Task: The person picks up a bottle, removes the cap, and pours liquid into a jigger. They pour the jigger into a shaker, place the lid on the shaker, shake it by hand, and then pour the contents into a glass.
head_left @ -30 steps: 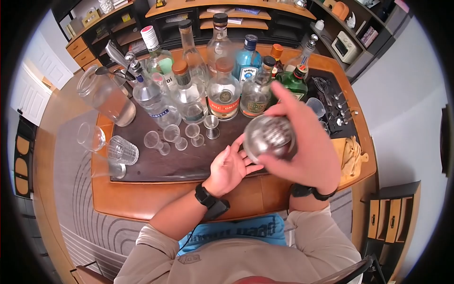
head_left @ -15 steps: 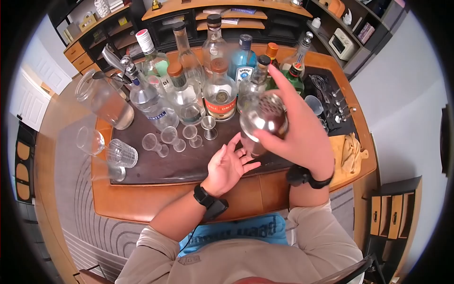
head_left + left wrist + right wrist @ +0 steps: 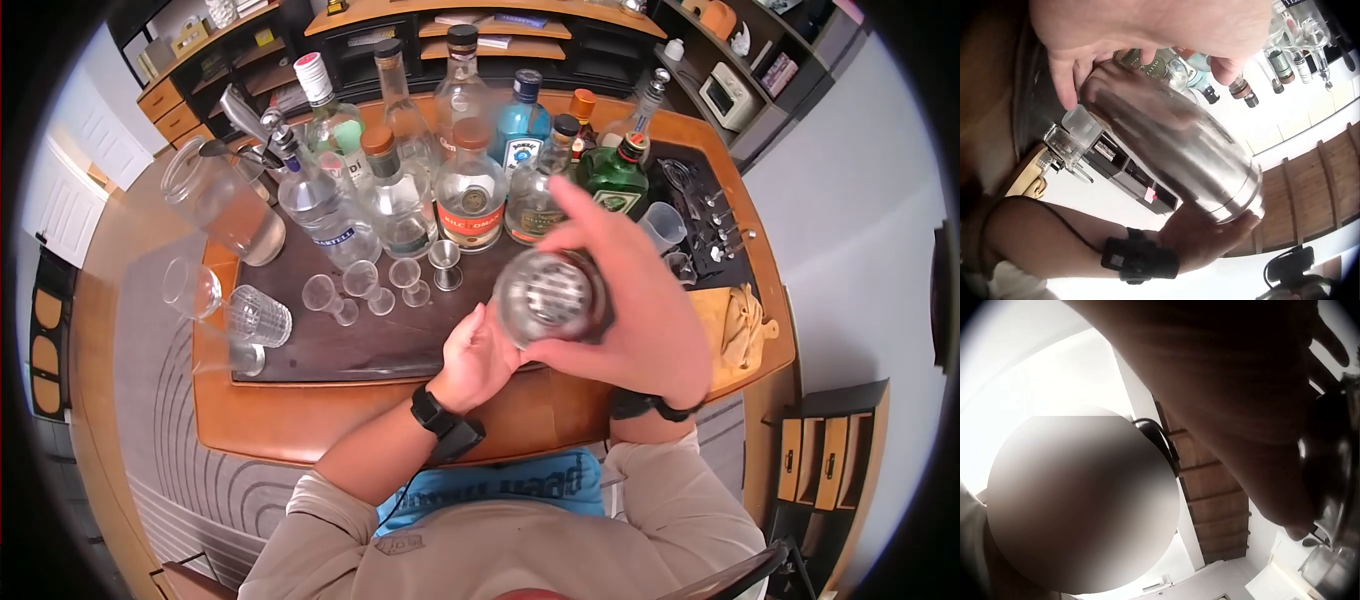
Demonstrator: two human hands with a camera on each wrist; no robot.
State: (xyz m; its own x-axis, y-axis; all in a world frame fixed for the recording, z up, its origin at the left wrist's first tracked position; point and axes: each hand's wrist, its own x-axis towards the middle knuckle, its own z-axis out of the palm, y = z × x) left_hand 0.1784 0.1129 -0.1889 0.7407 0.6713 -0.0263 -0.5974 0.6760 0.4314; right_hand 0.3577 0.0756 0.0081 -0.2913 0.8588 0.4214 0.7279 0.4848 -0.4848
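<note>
A metal cocktail shaker [image 3: 550, 295] is held above the front of the table, slightly blurred, its perforated strainer top facing the head camera. My right hand [image 3: 645, 315] grips it near that top, forefinger stretched out past it. Below the shaker is my left hand [image 3: 476, 350], palm up; its fingertips are hidden behind the metal in the head view. From the left wrist, the shaker body [image 3: 1172, 144] runs at a slant, its base right by the spread left fingers [image 3: 1063, 84]. In the right wrist view, dark shiny metal [image 3: 1335, 462] lies against the right palm.
Behind the hands stand several bottles, among them a green bottle [image 3: 613, 178] and one with an orange label [image 3: 472, 205]. A metal jigger [image 3: 446, 268] and small waisted cups [image 3: 362, 280] are left of the shaker. A glass pitcher [image 3: 225, 210], tumbler [image 3: 260, 316] and cutting board [image 3: 715, 300] flank them.
The shaker dipped left and tilted, showing its side, then came back with its top toward the head camera, now lower and closer to the left hand. The right hand kept its grip.
</note>
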